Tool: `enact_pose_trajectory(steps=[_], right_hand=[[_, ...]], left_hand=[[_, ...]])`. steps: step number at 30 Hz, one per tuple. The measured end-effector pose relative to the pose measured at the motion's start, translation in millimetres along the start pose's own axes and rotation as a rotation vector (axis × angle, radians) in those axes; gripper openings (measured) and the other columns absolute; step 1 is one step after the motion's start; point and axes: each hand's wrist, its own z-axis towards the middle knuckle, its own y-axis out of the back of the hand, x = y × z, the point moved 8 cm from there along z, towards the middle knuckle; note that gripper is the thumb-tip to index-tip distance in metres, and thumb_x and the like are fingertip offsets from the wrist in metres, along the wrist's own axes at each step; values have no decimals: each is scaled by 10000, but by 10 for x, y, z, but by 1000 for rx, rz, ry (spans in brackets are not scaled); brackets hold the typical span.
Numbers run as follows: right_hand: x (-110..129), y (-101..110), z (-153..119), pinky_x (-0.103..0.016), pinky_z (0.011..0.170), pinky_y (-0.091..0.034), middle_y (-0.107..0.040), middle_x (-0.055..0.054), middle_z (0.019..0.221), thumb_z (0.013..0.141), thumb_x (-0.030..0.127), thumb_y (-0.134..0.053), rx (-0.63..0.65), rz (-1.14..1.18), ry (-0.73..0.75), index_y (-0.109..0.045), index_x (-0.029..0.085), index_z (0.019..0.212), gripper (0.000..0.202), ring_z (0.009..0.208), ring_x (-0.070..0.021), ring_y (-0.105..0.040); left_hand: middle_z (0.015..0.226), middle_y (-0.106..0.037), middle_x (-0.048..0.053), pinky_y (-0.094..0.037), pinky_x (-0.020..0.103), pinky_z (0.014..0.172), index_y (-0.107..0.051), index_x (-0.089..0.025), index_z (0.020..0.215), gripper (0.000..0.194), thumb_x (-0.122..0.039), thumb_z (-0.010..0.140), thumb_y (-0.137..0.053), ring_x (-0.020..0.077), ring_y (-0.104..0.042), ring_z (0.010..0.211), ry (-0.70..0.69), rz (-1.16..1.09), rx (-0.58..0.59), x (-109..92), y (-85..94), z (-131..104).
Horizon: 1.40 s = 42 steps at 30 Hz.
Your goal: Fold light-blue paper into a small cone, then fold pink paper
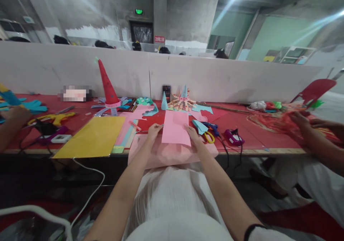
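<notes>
A pink sheet of paper is held up in front of me by its two side edges. My left hand pinches its left edge, and my right hand grips the right edge. Beneath it, a larger pale pink sheet hangs over the table's front edge. Just right of my right hand lie a light blue folded paper piece, scissors with yellow handles and a blue glue gun. Colored sheets and a big yellow sheet lie to the left.
Behind the paper stand a small blue cone, a frilled paper hat and a tall red cone hat. A purple corded device is on the right. Co-workers' hands handle red material; another person's hand is far left.
</notes>
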Motion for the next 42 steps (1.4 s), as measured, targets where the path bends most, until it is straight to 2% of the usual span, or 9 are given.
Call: enact_pose_trajectory(steps=[4, 9, 13, 18, 23, 29, 33, 38, 42], right_hand=[[17, 19, 11, -267, 660, -440, -631, -31, 752, 584, 455, -660, -32, -23, -2, -576, 146, 736, 354, 658, -126, -533], [132, 22, -111, -297, 772, -437, -642, -49, 836, 587, 430, -669, -69, -34, 19, -600, 150, 820, 371, 824, -175, -561], [166, -24, -196, -313, 765, -449, -644, -51, 814, 641, 444, -626, -39, -20, 16, -612, 165, 840, 342, 866, -195, -571], [136, -51, -152, -311, 653, -468, -631, -36, 682, 643, 496, -610, -14, 2, -1, -608, 178, 760, 339, 734, -190, -587], [92, -46, -75, -274, 576, -450, -615, -23, 608, 574, 488, -672, -21, 31, -33, -576, 149, 687, 370, 580, -147, -560], [11, -77, -64, -279, 565, -454, -621, -25, 594, 588, 496, -664, 25, 92, -72, -587, 145, 716, 382, 562, -152, -574], [10, -78, -75, -290, 579, -463, -629, -31, 599, 599, 488, -659, 19, 112, -76, -593, 147, 716, 367, 549, -153, -576], [23, -61, -66, -279, 560, -449, -623, -24, 598, 590, 502, -654, -1, 55, -71, -594, 148, 702, 376, 539, -141, -560], [43, -60, -54, -253, 513, -419, -578, 0, 545, 577, 529, -640, 2, 3, -31, -572, 145, 668, 400, 505, -116, -512]], left_hand=[[585, -608, 28, -459, 273, 580, -565, -153, 595, 225, -366, 606, -634, 142, -556, 550, 23, -79, -4, 7, 11, -15], [566, -619, 52, -475, 296, 595, -569, -137, 571, 326, -450, 661, -571, 160, -580, 547, 71, -118, -26, 91, 19, -20], [540, -611, 53, -479, 321, 593, -568, -140, 566, 362, -491, 654, -551, 173, -583, 532, 104, -128, -28, 138, 18, -42], [518, -582, 37, -462, 308, 576, -539, -152, 542, 338, -467, 663, -521, 166, -564, 518, 111, -79, -26, 149, 14, -27], [543, -566, 11, -441, 274, 559, -504, -162, 561, 228, -354, 681, -478, 141, -536, 527, 56, -22, 42, 137, -53, -6], [539, -552, 3, -405, 243, 517, -449, -170, 531, 175, -263, 679, -437, 120, -492, 508, 69, 109, 26, 135, -37, -21], [545, -573, 18, -409, 246, 527, -480, -166, 535, 182, -252, 682, -419, 129, -507, 522, 71, 108, 29, 71, -54, -49], [548, -583, 44, -430, 280, 583, -526, -161, 565, 301, -365, 743, -393, 162, -546, 575, 110, 74, -15, 19, -49, -62], [590, -582, 31, -414, 270, 591, -531, -161, 599, 332, -472, 703, -481, 166, -540, 629, 46, 106, 51, -8, -119, -42]])
